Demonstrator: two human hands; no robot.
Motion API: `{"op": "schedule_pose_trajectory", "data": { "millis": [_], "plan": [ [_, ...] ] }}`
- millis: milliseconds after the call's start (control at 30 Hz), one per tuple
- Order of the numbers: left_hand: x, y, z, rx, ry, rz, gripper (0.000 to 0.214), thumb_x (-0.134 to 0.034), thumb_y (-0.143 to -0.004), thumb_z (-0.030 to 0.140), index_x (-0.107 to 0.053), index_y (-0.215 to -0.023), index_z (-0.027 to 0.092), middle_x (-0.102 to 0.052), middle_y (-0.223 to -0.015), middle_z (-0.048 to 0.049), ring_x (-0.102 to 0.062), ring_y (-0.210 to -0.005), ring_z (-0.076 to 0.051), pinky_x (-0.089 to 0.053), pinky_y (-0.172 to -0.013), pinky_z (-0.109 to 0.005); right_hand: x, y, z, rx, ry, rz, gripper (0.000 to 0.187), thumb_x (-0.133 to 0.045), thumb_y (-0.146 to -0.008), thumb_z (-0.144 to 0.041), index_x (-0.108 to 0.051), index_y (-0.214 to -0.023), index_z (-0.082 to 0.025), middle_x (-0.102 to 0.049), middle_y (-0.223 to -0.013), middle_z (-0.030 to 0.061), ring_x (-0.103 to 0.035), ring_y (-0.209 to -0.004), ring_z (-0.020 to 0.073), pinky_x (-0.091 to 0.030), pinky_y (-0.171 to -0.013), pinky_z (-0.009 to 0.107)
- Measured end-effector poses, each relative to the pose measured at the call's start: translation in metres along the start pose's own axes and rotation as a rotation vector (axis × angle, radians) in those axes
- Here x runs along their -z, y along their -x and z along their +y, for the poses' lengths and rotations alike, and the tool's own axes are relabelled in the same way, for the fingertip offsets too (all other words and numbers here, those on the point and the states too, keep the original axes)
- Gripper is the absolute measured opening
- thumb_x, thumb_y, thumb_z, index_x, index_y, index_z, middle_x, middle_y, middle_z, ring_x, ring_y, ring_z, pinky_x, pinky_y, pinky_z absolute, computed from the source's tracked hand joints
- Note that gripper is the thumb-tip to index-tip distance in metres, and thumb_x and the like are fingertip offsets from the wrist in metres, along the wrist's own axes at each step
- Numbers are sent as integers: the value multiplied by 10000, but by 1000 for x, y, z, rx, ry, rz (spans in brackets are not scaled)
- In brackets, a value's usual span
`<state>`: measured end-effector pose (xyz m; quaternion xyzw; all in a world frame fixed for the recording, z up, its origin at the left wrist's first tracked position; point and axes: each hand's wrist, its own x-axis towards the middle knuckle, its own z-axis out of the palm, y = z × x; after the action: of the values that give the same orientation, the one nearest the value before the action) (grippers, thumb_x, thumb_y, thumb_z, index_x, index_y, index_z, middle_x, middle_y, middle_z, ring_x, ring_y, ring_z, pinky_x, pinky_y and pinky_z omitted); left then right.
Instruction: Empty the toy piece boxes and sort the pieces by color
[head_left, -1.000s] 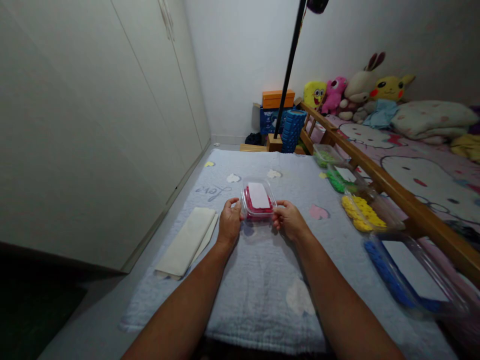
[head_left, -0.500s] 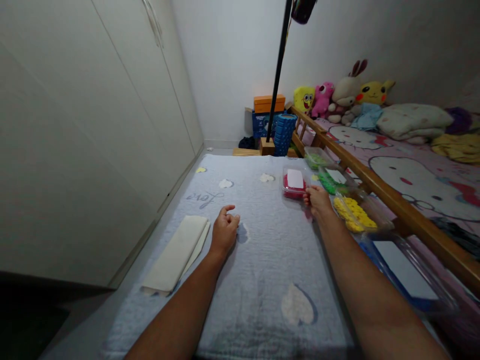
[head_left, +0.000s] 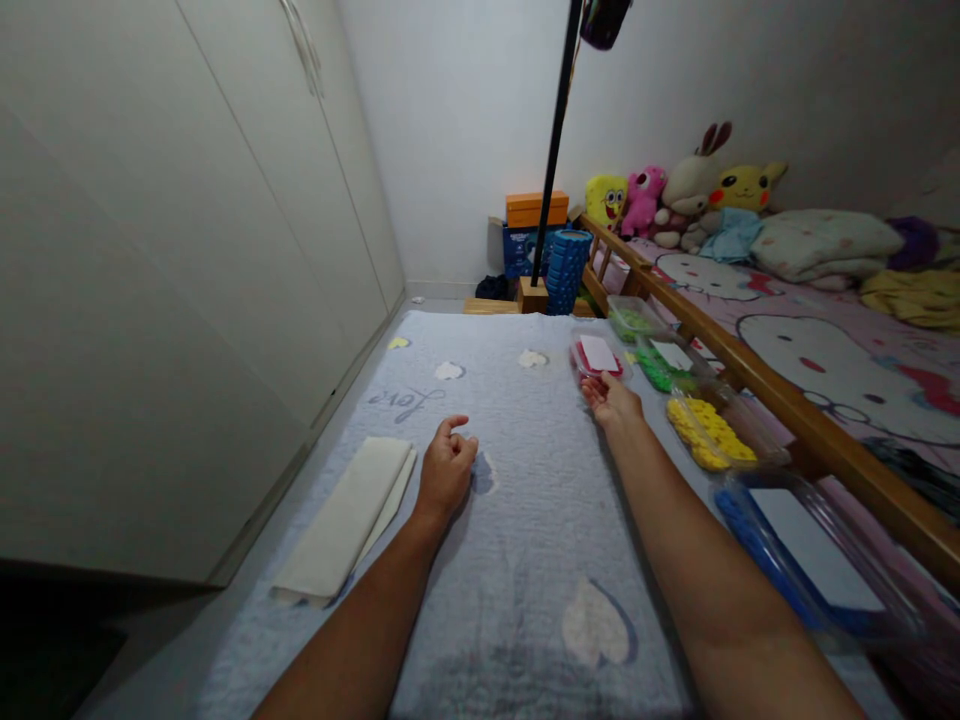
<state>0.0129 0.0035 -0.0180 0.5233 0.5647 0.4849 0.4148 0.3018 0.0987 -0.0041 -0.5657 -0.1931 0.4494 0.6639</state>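
At the far right of the cloth is a clear plastic container with red contents and a white label on its lid. My right hand is at its near edge, the thumb by the rim and the fingers curled in front and below; the fingers partly hide that edge. My left hand rests over the middle of the cloth, loosely curled with the index finger and thumb apart, holding nothing. To its left lies a folded cream cloth.
Along the right edge stand clear containers with light green, green, yellow and blue contents. Behind them runs a wooden bed rail. A black pole rises beyond the table, and a white cabinet stands left.
My right hand has moved from the red container's right corner to its near edge, going slightly left. The container has turned and sits a little further right. My left hand has hardly moved.
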Motion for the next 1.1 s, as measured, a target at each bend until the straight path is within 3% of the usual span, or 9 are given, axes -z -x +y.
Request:
{"op": "schedule_pose_trajectory", "data": {
  "millis": [133,333,667,1100],
  "plan": [
    [0,0,-2,-1,2,-11,398,-606,-799,373,-592,-1153,190,-415,-539,102,-416,-512,-121,-339,-548,-221,-7,-10,-7,-99,-101,145,211,-475,-980,-111,-521,-784,-173,-574,-522,-32,-590,-443,72,-552,-488,145],
    [0,0,-2,11,-12,-22,408,-591,-804,357,-584,-1170,176,-407,-555,106,-407,-515,-113,-341,-551,-218,-13,-28,-16,-134,-165,210,228,-505,-980,-121,-523,-757,-166,-583,-532,-30,-582,-436,61,-542,-478,128],
    [0,1,-2,6,-27,-37,401,-580,-816,371,-581,-1168,179,-400,-569,101,-418,-525,-113,-345,-551,-220,-16,-60,-31,-150,-182,236,204,-465,-997,-108,-520,-809,-164,-587,-540,-38,-587,-448,71,-536,-453,138],
    [0,-1,-7,-9,-53,-51,365,-572,-823,370,-605,-1129,174,-421,-588,86,-436,-545,-118,-363,-569,-235,-21,-85,-30,-150,-237,224,181,-471,-985,-96,-529,-821,-145,-596,-567,-14,-584,-448,77,-546,-466,139]
  ]
}}
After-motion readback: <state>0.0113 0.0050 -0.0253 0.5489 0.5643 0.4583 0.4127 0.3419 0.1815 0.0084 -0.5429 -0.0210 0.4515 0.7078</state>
